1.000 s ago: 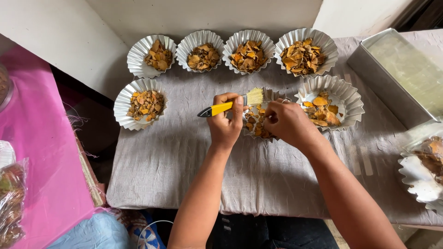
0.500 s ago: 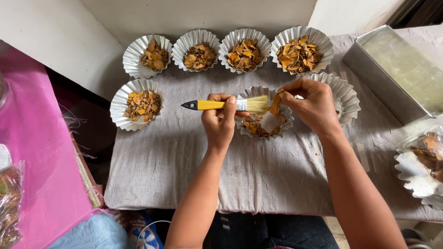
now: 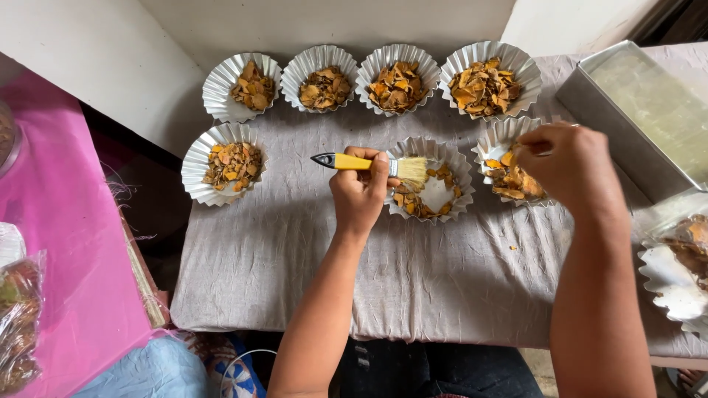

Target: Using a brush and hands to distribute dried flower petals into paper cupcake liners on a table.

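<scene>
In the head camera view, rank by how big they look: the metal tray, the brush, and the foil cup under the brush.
1. metal tray, cut off by the frame edge
2. foil cup
3. brush, nearly as long as the cup is wide, but much slimmer

The brush [image 3: 369,163] in my left hand [image 3: 360,193] has a yellow handle with a black tip, a silver band and pale straw bristles. The fluted foil cups [image 3: 430,179] are shiny silver, and the chips [image 3: 484,87] in them run orange, amber and brown. My worktop [image 3: 413,280] wears a grey, creased cloth. To one side lies a bright pink sheet [image 3: 51,243]; the metal tray [image 3: 627,110] is dull silver.
</scene>
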